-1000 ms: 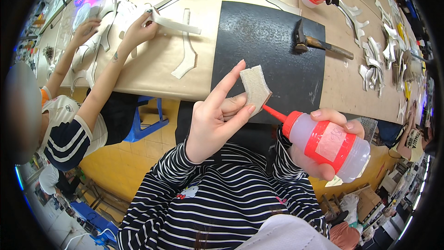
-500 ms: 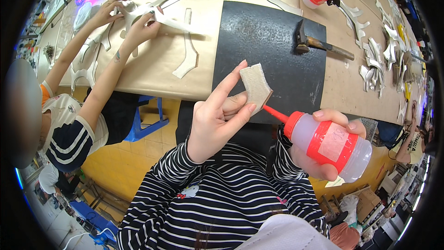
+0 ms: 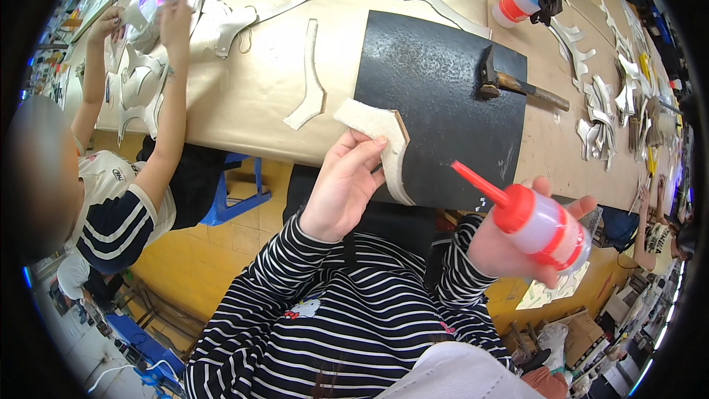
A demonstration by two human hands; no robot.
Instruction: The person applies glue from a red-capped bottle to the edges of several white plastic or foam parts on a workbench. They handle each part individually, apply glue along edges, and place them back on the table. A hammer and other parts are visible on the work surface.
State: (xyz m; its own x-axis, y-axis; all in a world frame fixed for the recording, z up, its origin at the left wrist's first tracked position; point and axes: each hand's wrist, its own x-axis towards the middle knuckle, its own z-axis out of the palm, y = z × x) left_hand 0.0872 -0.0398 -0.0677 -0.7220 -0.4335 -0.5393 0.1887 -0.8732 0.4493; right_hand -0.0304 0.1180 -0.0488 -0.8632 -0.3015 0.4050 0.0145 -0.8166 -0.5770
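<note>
My left hand (image 3: pixel 347 177) pinches a bent, off-white strip of leather-like material (image 3: pixel 375 120) between thumb and fingers, over the near left edge of a black mat (image 3: pixel 436 125). The strip has a fuzzy pale face and a brown cut edge. In my right hand (image 3: pixel 498 244) lies a translucent squeeze bottle (image 3: pixel 545 229) with a red cap, a red band and a long red nozzle. It is tilted, its nozzle pointing up and left, apart from the strip. Some of my right fingers stick out behind the bottle.
On the mat rests a wooden-handled hammer (image 3: pixel 521 87). Left of it lies a similar pale strip (image 3: pixel 308 77). Another squeeze bottle (image 3: pixel 515 6) stands at the back. Cut pieces are heaped at the right (image 3: pixel 602 122). At the left, a co-worker's arms (image 3: pixel 171 96) reach over the table.
The strip has been turned, showing its longer bent shape, and shifted left. My right hand has drawn the bottle's nozzle away from it and raised the tip. The co-worker's hands moved left and back.
</note>
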